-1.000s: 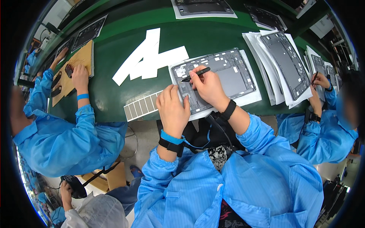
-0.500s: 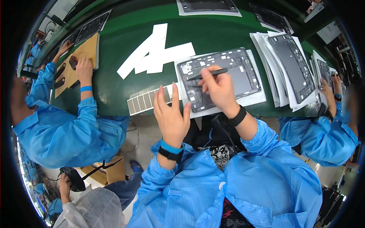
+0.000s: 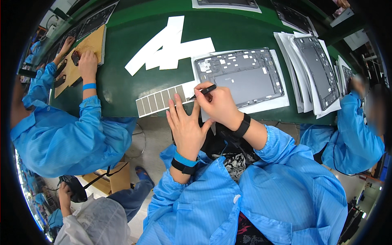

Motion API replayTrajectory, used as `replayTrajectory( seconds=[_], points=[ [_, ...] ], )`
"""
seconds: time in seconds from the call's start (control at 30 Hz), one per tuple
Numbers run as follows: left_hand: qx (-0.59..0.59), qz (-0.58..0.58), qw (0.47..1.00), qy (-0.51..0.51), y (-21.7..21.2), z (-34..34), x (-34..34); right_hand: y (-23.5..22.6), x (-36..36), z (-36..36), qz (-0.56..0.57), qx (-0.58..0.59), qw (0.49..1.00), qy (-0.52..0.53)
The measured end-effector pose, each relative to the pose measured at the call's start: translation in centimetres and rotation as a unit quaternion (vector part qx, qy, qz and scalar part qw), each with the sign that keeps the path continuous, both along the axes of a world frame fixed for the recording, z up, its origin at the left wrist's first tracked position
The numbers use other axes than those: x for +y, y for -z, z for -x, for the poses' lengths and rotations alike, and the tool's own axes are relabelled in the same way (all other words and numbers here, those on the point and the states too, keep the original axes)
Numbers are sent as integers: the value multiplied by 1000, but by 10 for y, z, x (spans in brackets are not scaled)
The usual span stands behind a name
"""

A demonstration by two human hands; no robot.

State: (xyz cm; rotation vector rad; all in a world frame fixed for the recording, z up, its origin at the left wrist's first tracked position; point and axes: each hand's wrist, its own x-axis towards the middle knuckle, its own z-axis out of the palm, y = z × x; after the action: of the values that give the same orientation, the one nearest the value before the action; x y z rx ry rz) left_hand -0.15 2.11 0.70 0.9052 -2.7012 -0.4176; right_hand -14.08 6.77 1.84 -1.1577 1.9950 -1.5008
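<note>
My left hand (image 3: pixel 187 128) lies with fingers spread over the right end of a white strip of grey rectangular stickers (image 3: pixel 157 101). In my right hand (image 3: pixel 220 105) a pair of black tweezers (image 3: pixel 205 90) is pinched, its tip down at the strip beside my left fingertips. Whether a sticker is caught at the tip is too small to tell. Just beyond my right hand lies a dark grey tablet housing (image 3: pixel 245 83) on a white sheet (image 3: pixel 281 102), with many small white pieces along its upper part.
Loose white paper strips (image 3: pixel 169 49) lie crossed behind the sticker strip. At the right, a stack of housings between white sheets (image 3: pixel 312 73) stands near the table edge. On the left, a co-worker's hand (image 3: pixel 87 65) works over a brown board (image 3: pixel 94 43).
My right hand has moved from above the housing down and left to the sticker strip, carrying the tweezers. My left hand stays on the strip's end.
</note>
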Motion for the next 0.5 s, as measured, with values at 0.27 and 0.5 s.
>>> replayTrajectory(
  seconds=[0.27,0.5],
  points=[
    [23,2,1000,-12,-1,1,2,-20,30,9,134,-188,965,124],
    [161,-15,987,21,6,6,24,-5,64,21,45,-94,990,94]
  ],
)
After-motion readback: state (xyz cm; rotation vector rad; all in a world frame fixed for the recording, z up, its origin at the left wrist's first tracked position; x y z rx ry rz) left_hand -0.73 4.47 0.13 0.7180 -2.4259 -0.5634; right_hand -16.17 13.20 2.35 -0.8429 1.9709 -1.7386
